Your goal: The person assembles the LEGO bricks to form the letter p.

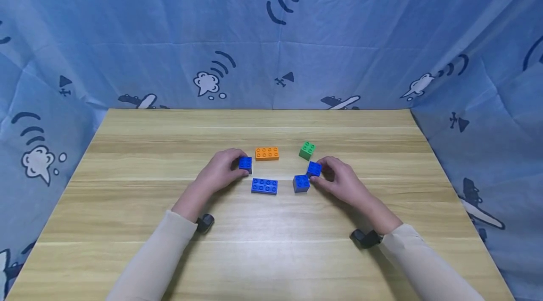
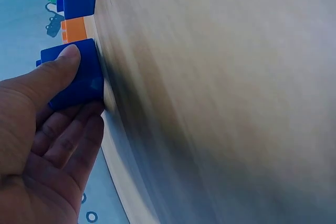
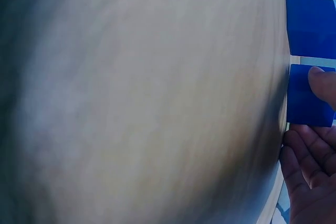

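Observation:
My left hand (image 1: 217,171) pinches a square blue toy brick (image 1: 245,163) between thumb and fingers; the thumb lies on the near side of this blue brick (image 2: 86,80) in the left wrist view. With thumb and fingers, my right hand (image 1: 341,181) grips another square blue brick (image 1: 314,169), also seen as the lower blue brick (image 3: 303,103) in the right wrist view. Just left of and nearer than it stands a third square blue brick (image 1: 301,183); whether the two touch, I cannot tell. A long blue brick (image 1: 264,186) lies between the hands, studs up.
Farther back lie a long orange brick (image 1: 267,153) and a small green brick (image 1: 307,150) turned at an angle. Everything rests on a wood-grain table (image 1: 271,254). A blue patterned curtain (image 1: 254,18) encloses its back and sides.

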Demonstrator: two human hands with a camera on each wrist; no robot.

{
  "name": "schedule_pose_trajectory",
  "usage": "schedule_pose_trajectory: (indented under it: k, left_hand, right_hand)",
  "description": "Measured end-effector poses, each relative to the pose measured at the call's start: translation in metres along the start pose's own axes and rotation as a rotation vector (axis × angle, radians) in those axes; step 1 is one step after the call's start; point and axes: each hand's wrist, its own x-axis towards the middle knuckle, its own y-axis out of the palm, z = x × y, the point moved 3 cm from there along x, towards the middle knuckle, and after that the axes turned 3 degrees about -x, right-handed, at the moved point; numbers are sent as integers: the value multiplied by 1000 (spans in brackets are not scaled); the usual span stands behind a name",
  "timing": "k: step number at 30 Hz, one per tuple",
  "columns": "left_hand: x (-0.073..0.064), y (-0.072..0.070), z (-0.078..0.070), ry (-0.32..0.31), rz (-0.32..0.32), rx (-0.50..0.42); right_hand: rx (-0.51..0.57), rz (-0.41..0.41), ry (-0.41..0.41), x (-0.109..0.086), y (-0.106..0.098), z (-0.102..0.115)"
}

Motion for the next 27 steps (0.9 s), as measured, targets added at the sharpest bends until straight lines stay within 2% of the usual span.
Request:
schedule_pose_trajectory:
  k: [11,21,27]
  left_hand:
    - [-15,-5,3,4,15,6]
    - [-34,-4,2,50,52,-3]
    - [-46,0,-3,29,74,26]
  right_hand:
    - [1,5,1,1,-2,0]
    - [15,15,34,1,-4,2]
    - [20,4,35,2,-5,1]
